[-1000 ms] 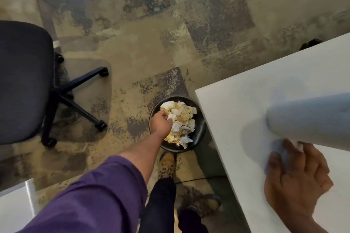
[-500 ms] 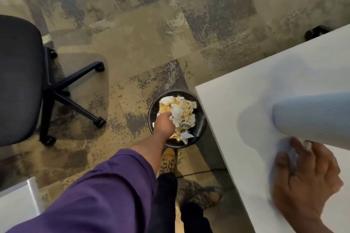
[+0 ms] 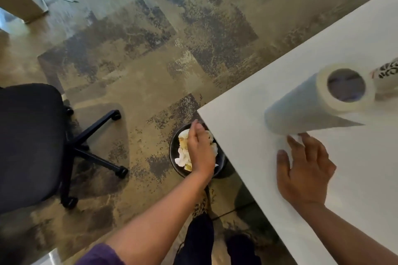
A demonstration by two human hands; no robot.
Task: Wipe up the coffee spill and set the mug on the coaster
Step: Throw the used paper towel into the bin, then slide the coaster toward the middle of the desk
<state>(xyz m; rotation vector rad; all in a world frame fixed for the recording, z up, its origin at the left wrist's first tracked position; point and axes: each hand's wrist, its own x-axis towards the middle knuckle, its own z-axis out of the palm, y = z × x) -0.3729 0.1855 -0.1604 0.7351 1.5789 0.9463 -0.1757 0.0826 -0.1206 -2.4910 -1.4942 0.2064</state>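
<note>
At 6 o'clock, the left hand (image 3: 199,153) is spread, nothing gripped, over the bin (image 3: 219,170); the right hand (image 3: 305,170) is laid flat, grip released, on the worktop (image 3: 247,135). The paper roll (image 3: 301,112) at 3 o'clock could be knocked.

White table (image 3: 247,135), mottled tan-grey carpet (image 3: 150,49), black chair (image 3: 28,135), seemingly black-patterned white mug (image 3: 387,75)
</note>
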